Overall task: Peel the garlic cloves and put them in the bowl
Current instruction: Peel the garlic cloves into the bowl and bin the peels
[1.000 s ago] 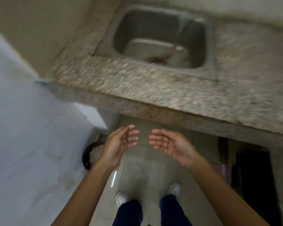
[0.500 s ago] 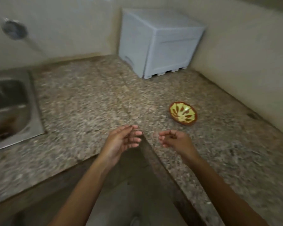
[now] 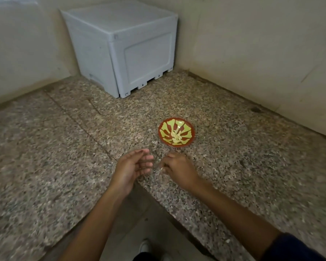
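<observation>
Two hands hover over the desk's near edge: left hand loosely open, right hand curled, contents unclear. Peeled garlic cloves lie in the bowl, just beyond the right hand.

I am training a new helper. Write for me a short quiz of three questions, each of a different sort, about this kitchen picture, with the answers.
1. True or false: the bowl stands on the counter beyond the right hand.
2. What lies in the bowl? A) pale peeled cloves B) water C) a spoon
3. Fill in: the grey box stands in the ____ where the two walls meet.

Key: 1 true. 2 A. 3 corner.

Note: the left hand is open and holds nothing. The right hand's fingers are curled; what they pinch, if anything, is too blurred to tell.
</observation>
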